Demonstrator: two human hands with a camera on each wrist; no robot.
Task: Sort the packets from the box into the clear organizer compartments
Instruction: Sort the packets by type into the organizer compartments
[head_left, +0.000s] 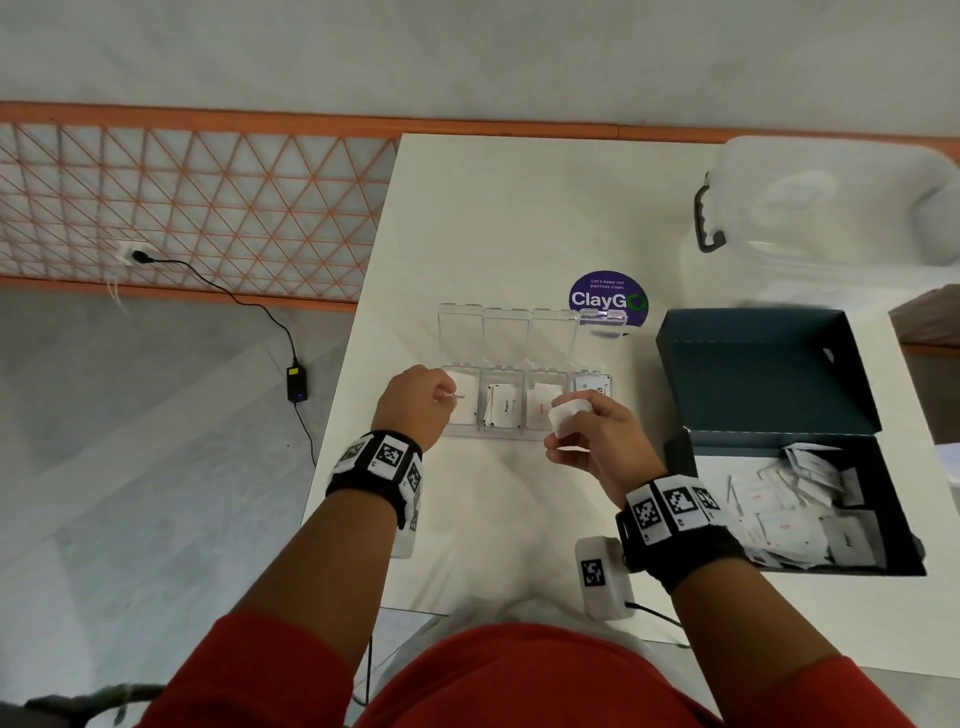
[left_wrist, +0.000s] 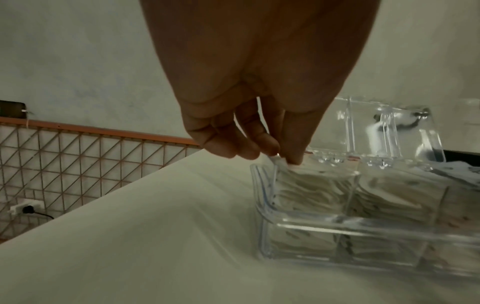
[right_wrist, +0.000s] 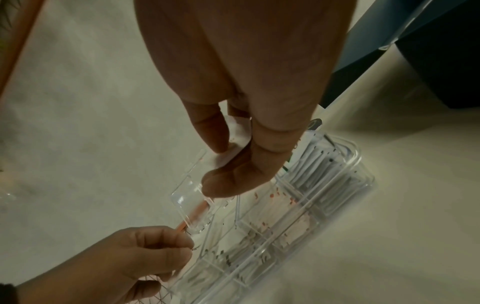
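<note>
- Head view: I read the left hand (head_left: 415, 402) as curled, pinching a packet (head_left: 464, 399) at the left end compartment of the clear organizer (head_left: 524, 434), which sits mid-table, well in from the table (head_left: 467, 208) edges. Risk: the packet rides up on the stack already in that compartment and slides out once released.
- Head view: the right hand (head_left: 597, 434) is clamped on a small white packet (head_left: 567, 415) just in front of the organizer's right half. Its printed face is turned away, so I judge mis-sorting the main hazard.
- Head view: the dark box (head_left: 769, 374) stands at the right table edge, many packets still inside. A wide right-arm swing could catch its raised lid.
- Left wrist view: fingertips (left_wrist: 294, 159) nip the packet's top corner against the outer wall. The compartments look nearly full. Pushing hard could shift the light organizer or buckle the packet.
- Right wrist view: thumb and fingers (right_wrist: 226, 183) grip the held packet above an upright lid flap (right_wrist: 189, 197). Lowering blind could knock that flap shut.
</note>
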